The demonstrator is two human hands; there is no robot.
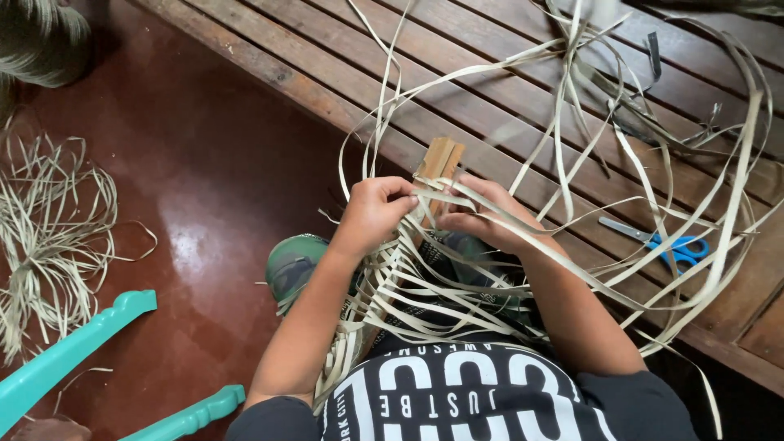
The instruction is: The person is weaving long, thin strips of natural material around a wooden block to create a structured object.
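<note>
The left hand (pixel 371 214) and the right hand (pixel 482 219) meet close together over the person's lap, both working on a set of pale flat weaving strips (pixel 425 282) wrapped around a wooden block (pixel 439 161). The block stands tilted, its upper end poking out just above and between the two hands, its lower part hidden by them. The left hand's fingers (pixel 400 192) are curled tight around strips against the left side of the block. The right hand's fingers (pixel 457 220) are bent and narrow, pinching strips at the block's right side.

Below the hands the strips cross one another in a loose lattice that hangs down over the lap toward the person's dark printed shirt (pixel 465 392). Long free ends loop outward and upward over the slatted wooden desk (pixel 506 90) and trail to the right.

A pair of blue-handled scissors (pixel 665 242) lies on the desk to the right, well apart from the hands, with strips crossing over it. On the red-brown floor (pixel 204 180) at the left lies a loose bundle of thin pale fibres (pixel 45 237). Two turquoise turned furniture pieces (pixel 73 351) show at the lower left. A knee in green patterned cloth (pixel 294 265) sits just under the left forearm.
</note>
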